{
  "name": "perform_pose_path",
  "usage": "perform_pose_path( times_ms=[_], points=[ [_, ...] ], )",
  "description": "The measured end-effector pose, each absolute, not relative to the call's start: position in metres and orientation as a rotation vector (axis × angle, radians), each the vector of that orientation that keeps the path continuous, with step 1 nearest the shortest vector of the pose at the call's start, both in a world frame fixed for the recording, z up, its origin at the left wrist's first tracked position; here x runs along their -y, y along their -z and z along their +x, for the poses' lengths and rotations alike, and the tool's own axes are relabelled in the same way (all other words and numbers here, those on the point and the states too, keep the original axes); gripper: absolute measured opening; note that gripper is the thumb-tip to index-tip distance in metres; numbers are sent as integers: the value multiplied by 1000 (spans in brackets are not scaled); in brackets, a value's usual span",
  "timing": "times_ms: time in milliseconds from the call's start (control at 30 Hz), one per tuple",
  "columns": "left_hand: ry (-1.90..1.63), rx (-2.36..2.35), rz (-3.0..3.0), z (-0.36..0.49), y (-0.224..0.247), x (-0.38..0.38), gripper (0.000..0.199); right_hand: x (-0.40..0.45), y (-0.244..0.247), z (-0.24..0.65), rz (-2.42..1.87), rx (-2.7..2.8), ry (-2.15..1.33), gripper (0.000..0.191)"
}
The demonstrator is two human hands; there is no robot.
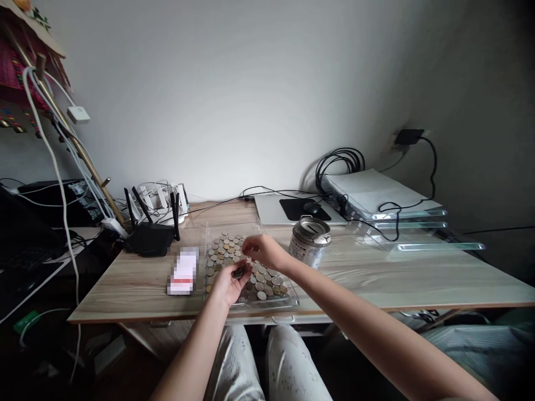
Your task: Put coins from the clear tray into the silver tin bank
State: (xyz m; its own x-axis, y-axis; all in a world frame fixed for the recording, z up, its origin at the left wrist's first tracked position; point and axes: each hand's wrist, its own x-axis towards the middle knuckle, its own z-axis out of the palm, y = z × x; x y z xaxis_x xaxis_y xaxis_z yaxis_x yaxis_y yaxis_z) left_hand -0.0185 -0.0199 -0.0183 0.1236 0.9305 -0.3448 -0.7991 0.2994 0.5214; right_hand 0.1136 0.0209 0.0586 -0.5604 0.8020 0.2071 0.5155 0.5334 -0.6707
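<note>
Several coins rest in my left hand, whose fingers curl round them, palm up, above the near part of a clear plastic tray. Just above and to the right, my right hand bends down with its fingertips pinched together close to the left hand. What the pinch holds, if anything, is too small to make out. Loose coins lie spread across the tray floor, silver and golden; both hands hide some of them. A metal can with a slot in its lid stands upright right of the tray.
Left of the tray lies a phone, its screen blurred. A black router with antennas stands behind it. At the back are a closed silver laptop, a mouse and coiled black cable. Stacked clear trays hold paper at right.
</note>
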Motion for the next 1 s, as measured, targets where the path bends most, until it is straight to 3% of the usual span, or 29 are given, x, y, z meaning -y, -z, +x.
perform_pose_path(
  times_ms=[167, 333, 567, 800, 1000],
  points=[
    [-1302, -753, 301, -19, 16, 23, 19, -14, -106, 163, -1361, 2088, -138, 19],
    [-1283, -839, 407, -18, 15, 24, 12, -34, -116, 223, -1799, 1879, 190, 14],
    [-1317, -795, 497, -18, 20, 24, 4, -43, -102, 238, -1891, 1890, 218, 14],
    [-1323, -853, 508, -17, 16, 26, 15, -45, -107, 240, -1975, 1821, 247, 18],
    [-1317, -801, 469, -16, 14, 28, 22, -4, -86, 194, -1525, 1996, 180, 26]
  ],
)
